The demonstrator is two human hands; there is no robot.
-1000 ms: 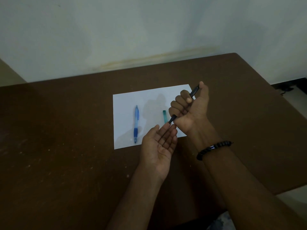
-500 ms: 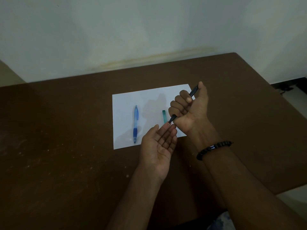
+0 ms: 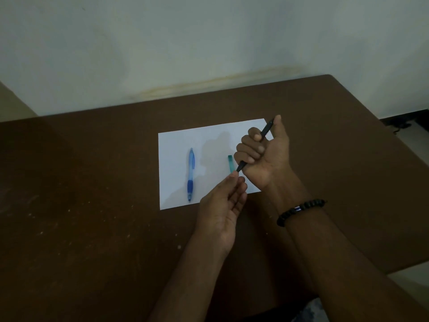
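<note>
Head view: the right grip (image 3: pixel 264 159) stays fisted round the black pen (image 3: pixel 266 130), which slants above the white sheet (image 3: pixel 176 147) on the brown bench (image 3: pixel 92 182), thumb against its upper end. The left grip (image 3: pixel 220 212), palm up, has curled its fingers more than half a second ago; it holds nothing, its fingertips just under the pen's lower tip. A blue pen (image 3: pixel 190 174) and a teal cap (image 3: pixel 230 162) lie unmoved on the sheet.

Pens: you have two, black pen (image 3: pixel 266 130) and blue pen (image 3: pixel 190 173)
Teal piece (image 3: pixel 230 162): one
Paper sheet (image 3: pixel 176 154): one
Beaded bracelet (image 3: pixel 299 209): one
</note>
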